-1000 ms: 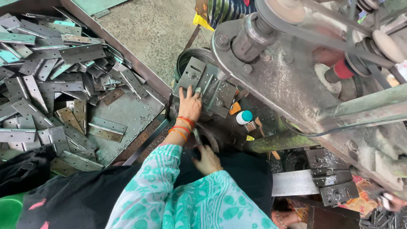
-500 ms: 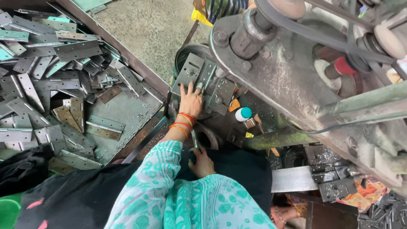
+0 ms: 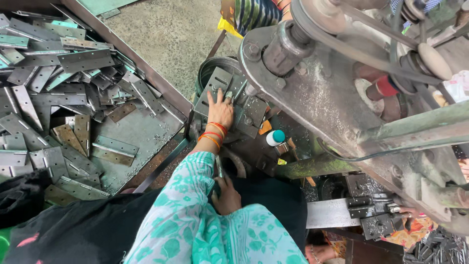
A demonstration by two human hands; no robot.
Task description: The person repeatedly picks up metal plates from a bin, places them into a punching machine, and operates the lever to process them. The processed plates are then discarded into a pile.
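Soft daylight fills the picture, brightest on the concrete floor [image 3: 171, 34] at the top. The metal plates [image 3: 58, 98] shine a little (no harsh glare). Bottom corners are dark. Edges bend slightly; everything looks sharp.

The left hand [image 3: 221, 111] has crept a little farther up the metal plate [image 3: 215, 88] toward the machine. The right hand [image 3: 226, 195] has drawn back toward the body, lower along the thin rod [image 3: 219, 168] it grips.
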